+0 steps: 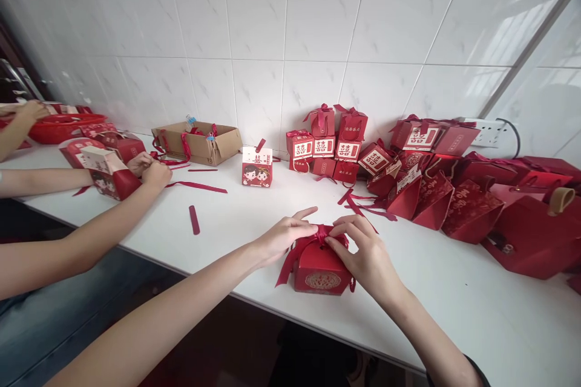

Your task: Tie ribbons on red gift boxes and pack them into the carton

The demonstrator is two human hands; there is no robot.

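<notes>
A small red gift box (323, 271) with a round gold emblem on its front stands upright near the table's front edge. Across its top runs a dark red ribbon (287, 263), gathered in a knot or bow, with one tail hanging down the left side. My left hand (284, 237) pinches the ribbon at the left of the knot, its index finger stretched out. From the right, my right hand (363, 248) pinches the ribbon between thumb and fingers. Both hands rest close against the box top, and the fingers partly cover the knot.
Finished-looking red boxes (324, 146) are stacked by the wall, with more red gift boxes (472, 205) at right. A white-topped box (256, 167), loose ribbon pieces (194, 219) and a cardboard carton (200, 144) lie leftward. Beside me, a co-worker's hands (152, 170) handle ribbon; a red basin (63, 127) stands beyond.
</notes>
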